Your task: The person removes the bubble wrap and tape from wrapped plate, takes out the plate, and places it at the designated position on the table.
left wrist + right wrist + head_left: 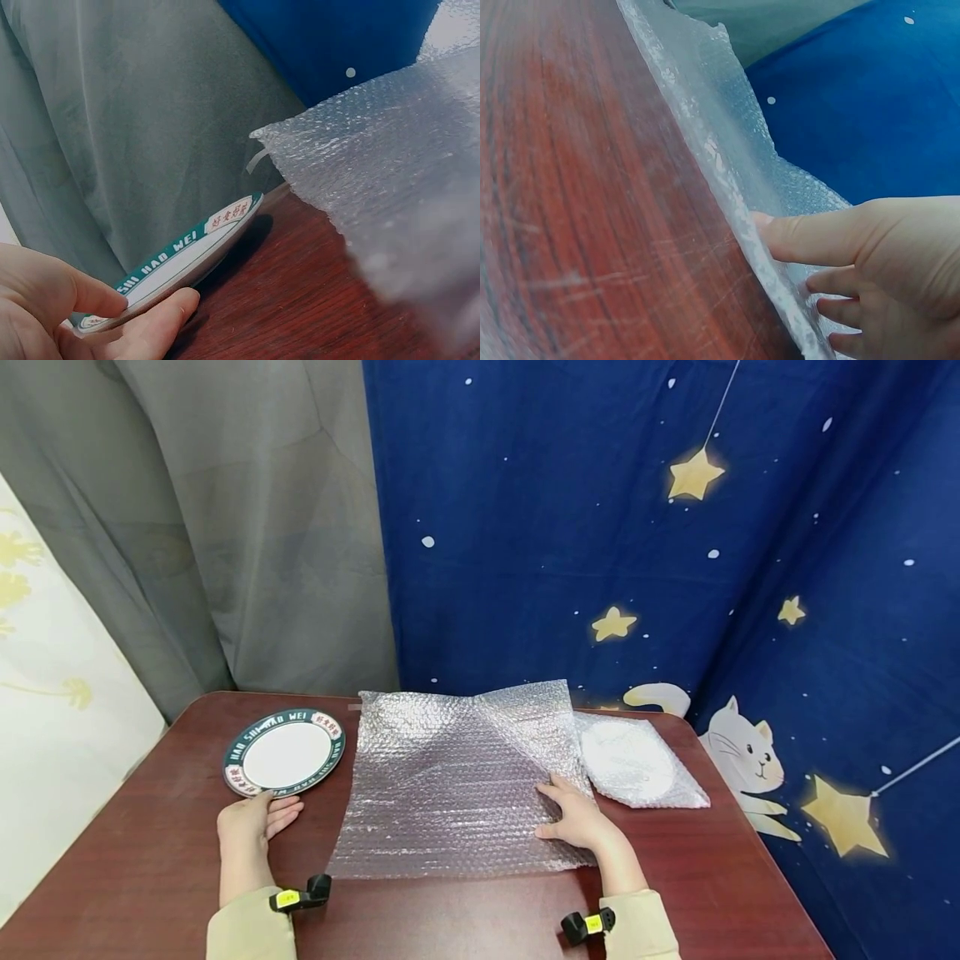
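Note:
On the left side of the table, a white plate (pixel 288 756) has a dark green lettered rim. My left hand (pixel 255 822) pinches its near edge. Thumb on top and fingers below show in the left wrist view, where the plate (pixel 176 262) looks tilted. A wide sheet of clear bubble wrap (pixel 457 793) lies spread over the middle of the table. My right hand (pixel 573 814) rests on the right part of that sheet, fingers spread. In the right wrist view, the thumb of my right hand (pixel 885 262) lies against the bubble wrap (pixel 727 180).
Right of the sheet, a round white item (pixel 630 760) lies inside its own bubble wrap, partly overlapped by the sheet's edge. The reddish-brown table (pixel 442 927) ends at a grey curtain (pixel 277 527) and a blue star-patterned curtain (pixel 540 527).

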`<control>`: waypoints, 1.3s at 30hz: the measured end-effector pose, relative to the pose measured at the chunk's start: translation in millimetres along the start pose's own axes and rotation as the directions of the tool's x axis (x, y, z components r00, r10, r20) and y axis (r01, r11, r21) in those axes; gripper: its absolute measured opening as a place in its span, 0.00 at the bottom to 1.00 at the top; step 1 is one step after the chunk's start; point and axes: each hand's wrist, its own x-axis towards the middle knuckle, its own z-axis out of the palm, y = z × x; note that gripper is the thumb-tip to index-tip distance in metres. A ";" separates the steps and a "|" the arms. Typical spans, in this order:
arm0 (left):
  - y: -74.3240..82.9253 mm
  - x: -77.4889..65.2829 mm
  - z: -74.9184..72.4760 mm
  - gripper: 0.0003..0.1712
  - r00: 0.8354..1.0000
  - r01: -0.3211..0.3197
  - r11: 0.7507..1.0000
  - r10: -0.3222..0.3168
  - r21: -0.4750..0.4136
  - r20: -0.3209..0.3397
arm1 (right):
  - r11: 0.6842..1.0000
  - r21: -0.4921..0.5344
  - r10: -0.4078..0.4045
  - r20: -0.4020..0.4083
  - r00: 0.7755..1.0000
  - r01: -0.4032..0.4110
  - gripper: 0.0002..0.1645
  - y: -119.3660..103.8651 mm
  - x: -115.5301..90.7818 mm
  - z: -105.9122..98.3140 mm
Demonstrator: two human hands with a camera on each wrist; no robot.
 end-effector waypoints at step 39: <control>-3.5 -35.0 54.5 0.22 0.949 -0.305 0.805 0.213 0.508 0.232 | 0.992 -0.024 -0.127 -0.108 0.986 0.125 0.27 12.2 -18.1 -12.2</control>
